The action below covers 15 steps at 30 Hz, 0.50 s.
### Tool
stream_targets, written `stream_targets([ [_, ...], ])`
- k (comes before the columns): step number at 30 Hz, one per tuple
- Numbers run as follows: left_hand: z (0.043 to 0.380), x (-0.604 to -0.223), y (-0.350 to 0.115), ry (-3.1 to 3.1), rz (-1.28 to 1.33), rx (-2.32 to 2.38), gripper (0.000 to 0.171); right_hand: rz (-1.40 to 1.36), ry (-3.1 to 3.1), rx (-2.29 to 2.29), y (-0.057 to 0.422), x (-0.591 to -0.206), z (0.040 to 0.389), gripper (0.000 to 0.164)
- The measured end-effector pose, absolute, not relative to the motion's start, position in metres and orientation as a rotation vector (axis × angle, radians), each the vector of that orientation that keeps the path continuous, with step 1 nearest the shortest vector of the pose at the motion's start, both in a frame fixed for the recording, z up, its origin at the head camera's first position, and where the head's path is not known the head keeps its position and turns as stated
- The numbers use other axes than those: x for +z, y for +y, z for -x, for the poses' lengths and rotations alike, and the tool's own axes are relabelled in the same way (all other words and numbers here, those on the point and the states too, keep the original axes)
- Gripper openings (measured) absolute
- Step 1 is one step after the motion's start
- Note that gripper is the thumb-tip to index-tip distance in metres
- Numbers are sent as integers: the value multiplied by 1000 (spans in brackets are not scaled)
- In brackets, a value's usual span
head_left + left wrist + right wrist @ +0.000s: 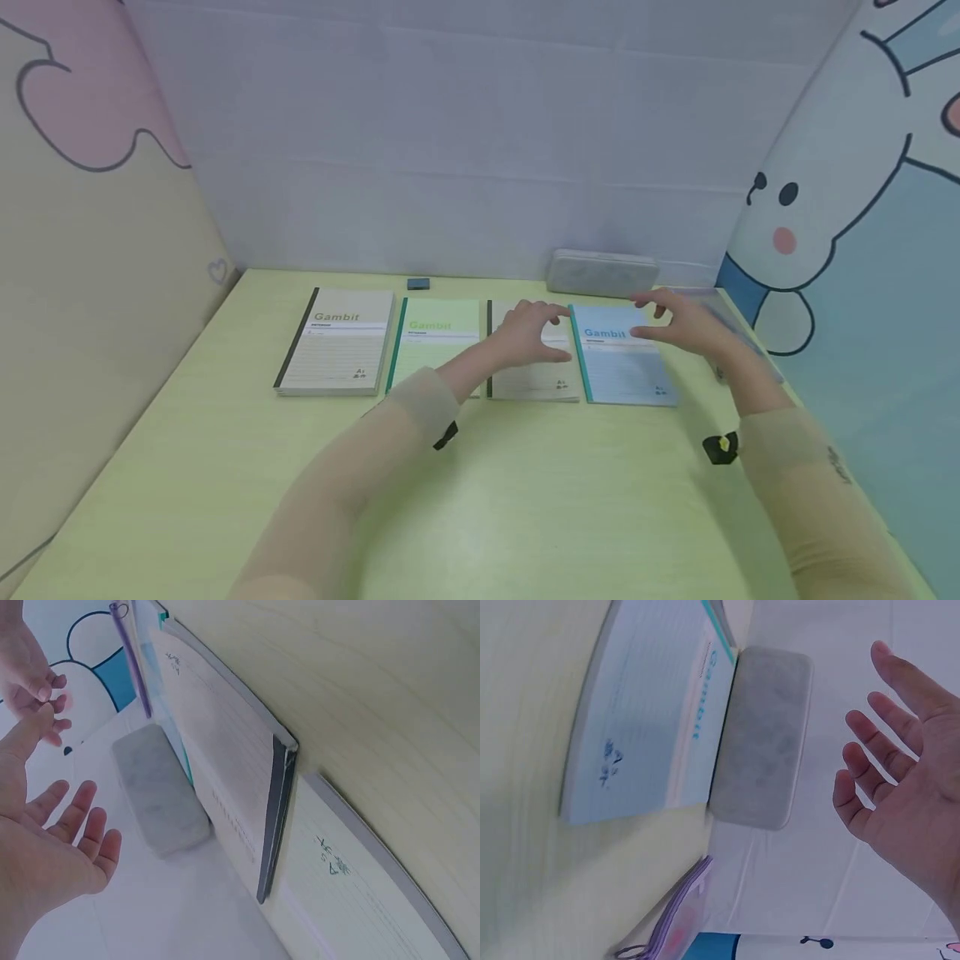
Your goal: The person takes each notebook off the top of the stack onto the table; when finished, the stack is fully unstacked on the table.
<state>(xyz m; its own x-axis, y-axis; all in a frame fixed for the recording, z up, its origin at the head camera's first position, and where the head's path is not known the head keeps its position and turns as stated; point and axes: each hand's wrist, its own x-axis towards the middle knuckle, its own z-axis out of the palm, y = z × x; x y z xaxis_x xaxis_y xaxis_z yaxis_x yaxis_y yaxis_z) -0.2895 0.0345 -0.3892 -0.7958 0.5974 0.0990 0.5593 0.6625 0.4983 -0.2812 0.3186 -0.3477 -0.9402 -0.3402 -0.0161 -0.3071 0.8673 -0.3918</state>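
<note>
My left hand [528, 335], fingers spread and holding nothing, hovers over a pale notebook with a dark spine [528, 383]. At its right lies a blue "Gambit" notebook [626, 367] with a teal spine. My right hand [678, 323] is above that notebook's upper right side, its thumb and fingers apart. In the right wrist view the right palm [922, 780] shows bare, well away from the blue cover. The left wrist view shows the left fingers [79, 817] relaxed, with a green-tinted notebook [352, 885] below.
Farther left lie a green notebook [435, 358] and a white one with a black spine [333, 354]. A small blue block [418, 284] sits behind them. Against the back wall stands a grey case [602, 275]. A clear zip pouch [679, 911] is at the right edge.
</note>
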Motion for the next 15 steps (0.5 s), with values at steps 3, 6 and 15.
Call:
stream_targets([
  [3, 285, -384, 20, 2789, -981, 842, 71, 571, 2956, -638, 305, -337, 281, 65],
  [6, 281, -380, 4, 2783, -986, 871, 71, 600, 2973, -663, 290, -327, 280, 62],
  [15, 271, -369, -58, 2866, -972, 846, 70, 780, 3026, -696, 240, -303, 276, 59],
])
